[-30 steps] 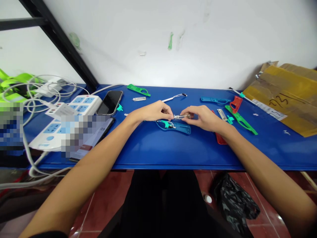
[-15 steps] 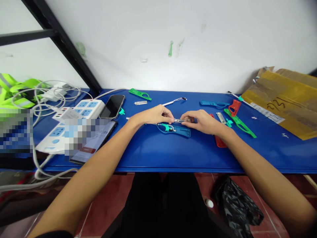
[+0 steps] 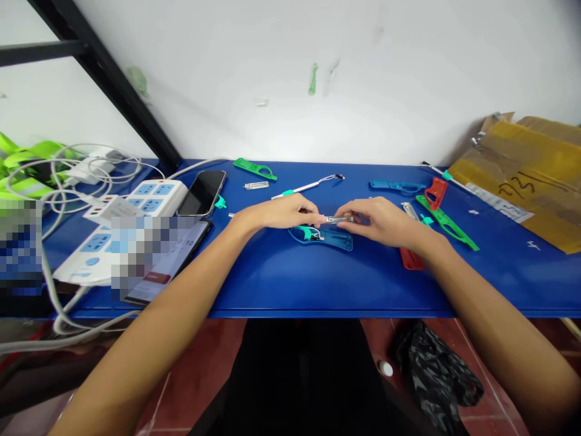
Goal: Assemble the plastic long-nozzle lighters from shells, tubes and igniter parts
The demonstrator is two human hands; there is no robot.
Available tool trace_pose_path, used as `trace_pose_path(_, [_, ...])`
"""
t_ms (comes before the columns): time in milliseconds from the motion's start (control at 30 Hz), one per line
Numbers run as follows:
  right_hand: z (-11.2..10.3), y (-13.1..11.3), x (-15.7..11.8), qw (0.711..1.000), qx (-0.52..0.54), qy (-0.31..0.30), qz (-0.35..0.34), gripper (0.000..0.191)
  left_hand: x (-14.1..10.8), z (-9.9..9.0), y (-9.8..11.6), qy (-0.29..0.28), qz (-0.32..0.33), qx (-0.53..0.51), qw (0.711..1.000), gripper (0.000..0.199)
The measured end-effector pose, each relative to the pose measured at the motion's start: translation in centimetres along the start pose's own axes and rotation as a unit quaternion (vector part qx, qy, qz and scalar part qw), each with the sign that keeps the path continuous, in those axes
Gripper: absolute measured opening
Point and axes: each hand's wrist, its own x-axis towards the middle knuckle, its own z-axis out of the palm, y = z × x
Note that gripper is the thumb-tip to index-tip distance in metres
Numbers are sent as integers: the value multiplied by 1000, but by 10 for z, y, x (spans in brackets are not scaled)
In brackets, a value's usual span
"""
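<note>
We judge this partway—a wired part [image 3: 309, 233] lies in the blue shell [image 3: 340, 240], the clear piece [image 3: 334, 220] just beside, not yet inside—pinched by the fingers of our left hand [image 3: 293, 211] and right hand [image 3: 376, 219].

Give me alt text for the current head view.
A right hand pinches a small clear part, with the left hand touching its other end, near a blue shell on a blue table. On the left are a phone and power strip; on the right, colored plastic pieces and a cardboard box.
</note>
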Motion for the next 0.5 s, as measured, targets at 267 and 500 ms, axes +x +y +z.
trace_pose_path(267, [-3, -6, -2, 999, -14, -28, -9, 33, 0, 1, 4, -3, 7, 4, 1000, 45])
trace_pose_path(500, [-7, -12, -4, 999, -9, -41, -22, 33, -11, -5, 15, -20, -8, 28, 999, 48])
